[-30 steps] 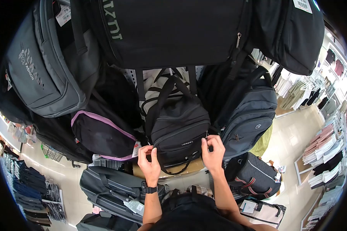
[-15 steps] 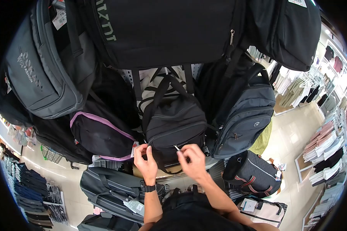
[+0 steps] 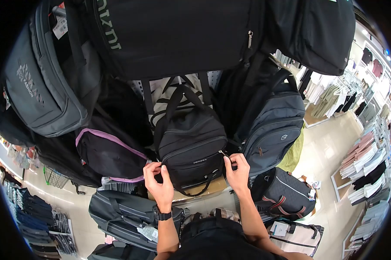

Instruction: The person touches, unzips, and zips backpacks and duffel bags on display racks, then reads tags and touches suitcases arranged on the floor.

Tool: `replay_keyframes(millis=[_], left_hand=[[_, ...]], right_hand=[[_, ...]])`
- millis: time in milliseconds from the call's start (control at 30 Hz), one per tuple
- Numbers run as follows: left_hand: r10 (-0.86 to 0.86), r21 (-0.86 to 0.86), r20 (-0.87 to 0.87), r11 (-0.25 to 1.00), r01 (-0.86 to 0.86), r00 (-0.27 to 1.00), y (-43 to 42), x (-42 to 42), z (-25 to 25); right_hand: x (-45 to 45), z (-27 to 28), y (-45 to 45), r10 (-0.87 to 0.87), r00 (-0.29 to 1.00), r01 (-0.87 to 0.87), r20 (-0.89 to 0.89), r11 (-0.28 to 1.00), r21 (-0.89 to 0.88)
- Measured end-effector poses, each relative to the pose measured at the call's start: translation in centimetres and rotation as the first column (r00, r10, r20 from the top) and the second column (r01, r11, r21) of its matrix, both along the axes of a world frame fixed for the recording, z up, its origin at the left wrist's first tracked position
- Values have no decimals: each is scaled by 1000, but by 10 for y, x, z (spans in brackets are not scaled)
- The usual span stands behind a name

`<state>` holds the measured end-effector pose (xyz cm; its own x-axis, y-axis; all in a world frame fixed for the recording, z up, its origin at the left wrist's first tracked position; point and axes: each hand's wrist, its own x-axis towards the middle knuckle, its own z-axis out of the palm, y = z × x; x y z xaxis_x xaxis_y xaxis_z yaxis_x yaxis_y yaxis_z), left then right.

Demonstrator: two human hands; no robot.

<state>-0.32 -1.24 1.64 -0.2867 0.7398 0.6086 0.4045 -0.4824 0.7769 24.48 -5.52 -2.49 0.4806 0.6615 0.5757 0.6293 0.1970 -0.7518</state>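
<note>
A black backpack (image 3: 191,149) hangs upright in front of me, with a small light logo on its front and a curved zipper across it. My right hand (image 3: 239,173) is at the bag's right side, thumb and fingers closed at a metal zipper pull (image 3: 222,152). At the opposite side, my left hand (image 3: 160,185) has its fingers curled and its thumb tip against the bag's left edge. What those fingers pinch is hidden. A dark watch (image 3: 163,215) is on my left wrist. A thin loop strap (image 3: 195,193) hangs below the bag.
A grey backpack (image 3: 43,82) and a purple-trimmed black bag (image 3: 111,154) hang left. A dark blue backpack (image 3: 273,130) is right. Overhead is a large black bag (image 3: 178,39). Below stand a dark grey bag (image 3: 126,216) and a striped-handle duffel (image 3: 286,195).
My right hand has moved right and slightly up, and the zipper pull is now at the bag's right side. The front logo shows more fully. My left hand stays at the left edge.
</note>
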Motion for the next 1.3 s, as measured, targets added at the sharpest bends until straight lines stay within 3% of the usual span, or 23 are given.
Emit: replay_keyframes(millis=[33,100,133,233,367,400,433,467,633,667,700,733,767,800,833,900,933,967,1067,1233,1300], left_hand=[[8,-6,0,1000,-8,1000,-7,4,14],[-235,56,-48,970,238,971,-24,11,42],[-367,103,-157,918,384,917,-30,12,56],[-628,167,-465,630,758,624,-50,18,109],[-624,236,-600,460,856,501,-100,38,156],[-621,-186,-783,305,934,47,-109,46,184],[-537,-600,-722,172,781,-436,-113,52,208],[-558,-607,-710,176,775,-429,-112,53,215],[-643,-760,-314,-272,591,-699,-104,70,241],[-620,-761,-238,-360,540,-748,-105,73,243],[-607,-758,-247,-364,541,-755,-113,74,234],[-853,-504,-323,-210,838,-409,-129,73,211],[-968,-214,-251,54,975,-1,-145,70,188],[-928,48,-44,367,929,369,-153,67,177],[-936,63,-41,347,936,350,-145,61,179],[-914,26,-368,170,985,168,-129,48,178],[-978,-38,-189,101,994,92,-129,46,176],[-979,-23,-189,79,997,73,-129,43,175],[-969,41,-142,200,979,204,-128,45,164],[-979,-2,-86,183,983,182,-113,29,178],[-964,-247,-224,196,949,141,-108,18,190]], right_hand=[[-3,-2,0,18,1000,-18,-16,999,-29],[-7,-3,-1,48,999,-50,-25,997,-60],[-9,-2,-1,53,998,-54,-33,997,-47],[-12,-4,2,77,997,-77,-15,997,-10],[-14,-13,-1,120,992,-120,-27,993,-8],[-15,-13,-2,126,992,-127,-31,992,-28],[-15,-15,-3,148,989,-148,-13,986,-70],[-15,-17,-3,150,988,-152,-34,986,-75],[-16,-19,-2,171,979,-181,-113,980,-88],[-14,-21,1,171,985,-173,-33,983,-63],[-13,-20,1,162,987,-162,-15,984,-66],[-13,-18,2,163,986,-165,-35,984,-72],[-14,-17,2,164,985,-168,-56,983,-79],[-14,-16,2,157,985,-162,-65,984,-72],[-11,-19,4,157,986,-160,-58,985,-58],[-8,-19,4,148,988,-150,-40,988,-47],[-9,-16,4,139,990,-140,-17,989,-52],[-8,-15,4,143,989,-144,-19,989,-41],[-5,-16,0,138,990,-139,-20,989,-43],[-4,-10,5,134,991,-134,-14,990,-40],[-3,-11,6,139,990,-140,-34,989,-45]])
